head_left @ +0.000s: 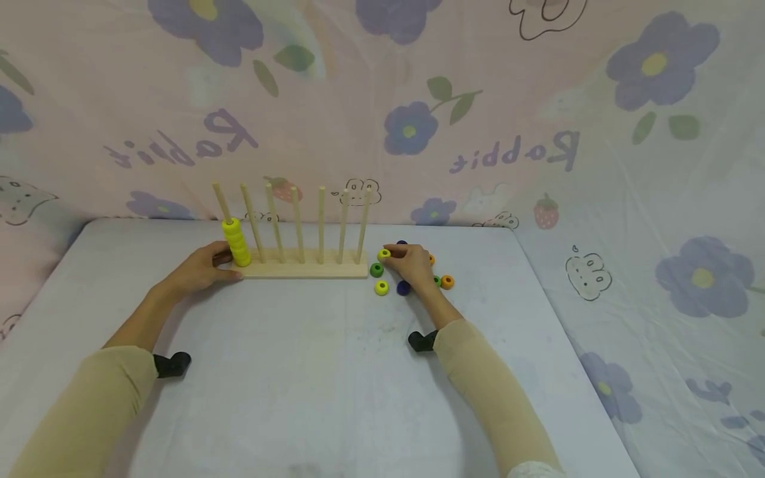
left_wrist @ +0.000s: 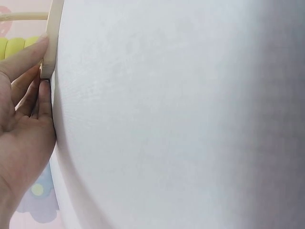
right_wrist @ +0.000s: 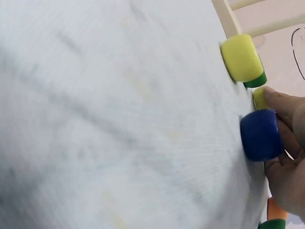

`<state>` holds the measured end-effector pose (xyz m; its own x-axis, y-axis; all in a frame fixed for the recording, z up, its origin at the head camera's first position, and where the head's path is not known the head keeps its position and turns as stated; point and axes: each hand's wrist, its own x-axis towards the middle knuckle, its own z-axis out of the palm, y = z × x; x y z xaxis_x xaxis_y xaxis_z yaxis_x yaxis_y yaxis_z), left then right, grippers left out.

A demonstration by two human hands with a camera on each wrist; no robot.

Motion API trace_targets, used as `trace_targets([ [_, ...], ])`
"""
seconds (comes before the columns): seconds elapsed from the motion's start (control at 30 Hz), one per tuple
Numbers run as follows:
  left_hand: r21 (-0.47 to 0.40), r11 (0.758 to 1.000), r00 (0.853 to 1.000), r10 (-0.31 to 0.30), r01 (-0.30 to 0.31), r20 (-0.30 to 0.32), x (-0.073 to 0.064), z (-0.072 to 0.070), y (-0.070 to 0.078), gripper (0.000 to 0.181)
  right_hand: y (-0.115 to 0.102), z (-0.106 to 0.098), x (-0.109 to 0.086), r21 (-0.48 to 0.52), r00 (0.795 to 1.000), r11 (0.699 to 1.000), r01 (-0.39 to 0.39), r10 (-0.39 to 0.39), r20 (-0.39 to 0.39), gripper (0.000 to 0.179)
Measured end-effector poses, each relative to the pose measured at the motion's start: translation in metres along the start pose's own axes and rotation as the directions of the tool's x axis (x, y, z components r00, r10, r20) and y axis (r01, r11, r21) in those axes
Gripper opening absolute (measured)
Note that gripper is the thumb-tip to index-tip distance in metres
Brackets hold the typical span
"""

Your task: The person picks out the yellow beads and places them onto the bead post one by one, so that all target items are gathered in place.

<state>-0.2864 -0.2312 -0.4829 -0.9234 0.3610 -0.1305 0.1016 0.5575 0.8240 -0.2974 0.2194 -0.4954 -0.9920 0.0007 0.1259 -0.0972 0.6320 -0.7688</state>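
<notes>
A wooden peg rack with a row of upright pegs stands on the table. Several yellow beads are stacked on its leftmost peg. My left hand grips the left end of the rack's base, thumb at the front and fingers round the end and behind. To the right of the rack, my right hand pinches a yellow bead between thumb and fingers. A green bead, a second loose yellow bead and a blue bead lie close to that hand.
Orange beads and another green bead lie right of the right hand, partly hidden by it. A further dark blue bead shows behind the hand. The white table meets a flower-patterned cloth at its back edge.
</notes>
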Motion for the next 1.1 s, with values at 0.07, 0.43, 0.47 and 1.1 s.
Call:
trace_targets([
  [0.07,0.0,1.0,1.0,0.0,0.0,0.0,0.0,0.0,0.001,0.085,0.001,-0.001,0.0,0.009,1.0,1.0,-0.005,0.005,-0.01,0.032],
  [0.43,-0.005,1.0,1.0,0.015,-0.015,0.002,-0.002,0.001,-0.004,0.084,0.003,0.001,0.0,0.032,1.0,0.999,-0.004,0.005,-0.025,0.03],
  [0.47,-0.006,1.0,1.0,0.016,-0.016,0.001,-0.002,0.001,-0.004,0.083,0.003,0.001,0.0,0.036,1.0,0.999,-0.003,0.004,-0.027,0.03],
  [1.1,-0.024,1.0,1.0,-0.01,0.01,0.001,0.001,-0.001,-0.003,0.086,-0.034,-0.031,0.013,0.088,0.996,0.992,0.087,-0.087,-0.013,0.034],
])
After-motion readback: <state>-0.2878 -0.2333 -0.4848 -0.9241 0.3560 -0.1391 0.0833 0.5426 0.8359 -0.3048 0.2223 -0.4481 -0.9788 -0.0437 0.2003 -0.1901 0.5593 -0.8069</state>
